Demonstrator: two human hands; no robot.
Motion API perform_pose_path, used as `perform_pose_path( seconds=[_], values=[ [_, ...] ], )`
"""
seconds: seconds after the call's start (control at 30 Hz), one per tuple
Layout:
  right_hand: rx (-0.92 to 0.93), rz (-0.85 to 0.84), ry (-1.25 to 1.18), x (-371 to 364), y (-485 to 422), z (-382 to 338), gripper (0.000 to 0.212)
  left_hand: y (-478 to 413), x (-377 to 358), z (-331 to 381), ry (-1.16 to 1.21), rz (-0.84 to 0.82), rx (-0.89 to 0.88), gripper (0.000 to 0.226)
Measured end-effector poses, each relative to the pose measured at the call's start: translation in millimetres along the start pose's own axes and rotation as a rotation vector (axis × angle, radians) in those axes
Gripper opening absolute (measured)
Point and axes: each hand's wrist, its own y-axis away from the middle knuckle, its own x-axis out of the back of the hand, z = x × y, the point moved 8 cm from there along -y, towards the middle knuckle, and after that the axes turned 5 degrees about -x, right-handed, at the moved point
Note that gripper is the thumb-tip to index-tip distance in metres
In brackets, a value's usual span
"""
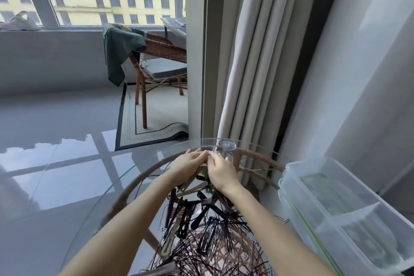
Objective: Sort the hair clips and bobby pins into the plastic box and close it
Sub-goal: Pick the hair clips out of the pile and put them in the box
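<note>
Bobby pins [201,251] lay heaped closest to the lens, a black tangle on the glass table [134,177], with the broader hair clips [197,208] mixed in just beyond. Further out, both hands met at the far edge of the pile. Left hand [190,161] had its fingers drawn together, right hand [220,170] likewise, fingertips of the two touching — they seemed to be pinching one small item between them, though what it was could not be made out. Out from the hands, to the right of the right wrist and well apart from it, stood the plastic box [336,215], open and clear-walled, its long axis running away from the person and a divider crossing it. The right hand was plainly the nearer of the two to that box, so any drop would likely fall to it — a sideways carry to the right, across the pile. Sorting looked barely begun; the compartments appeared empty.
</note>
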Motion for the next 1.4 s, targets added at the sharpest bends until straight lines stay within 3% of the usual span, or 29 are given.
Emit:
perform_pose_path(
  seconds=[0.3,0.47,0.6,0.73,1.17,1.3,1.4],
  values=[
    [0.020,-0.033,-0.376,47.6,62.6,-16.9,0.028,60.8,17.1,29.9,0.471,-0.046,-0.002,0.040],
    [-0.046,0.086,-0.113,92.8,99.5,39.2,0.032,130.2,60.4,31.1,0.074,0.214,-0.016,0.058],
    [-0.012,-0.026,0.127,74.5,142.3,68.3,0.045,205.8,37.5,10.3,-0.296,0.165,0.073,0.085],
    [0.035,-0.017,0.215,53.2,156.3,64.4,0.055,239.1,-2.3,6.2,-0.394,0.187,0.153,0.085],
    [0.092,-0.107,-0.077,26.7,161.3,-2.1,0.047,183.3,-26.3,47.5,-0.219,0.323,0.196,0.068],
    [0.160,-0.076,-0.071,69.6,190.5,16.2,0.046,214.2,-5.2,62.2,-0.160,0.299,0.059,0.067],
    [0.220,-0.197,0.000,94.5,230.0,48.1,0.063,252.1,5.3,75.7,-0.172,0.259,-0.143,0.060]
  ],
)
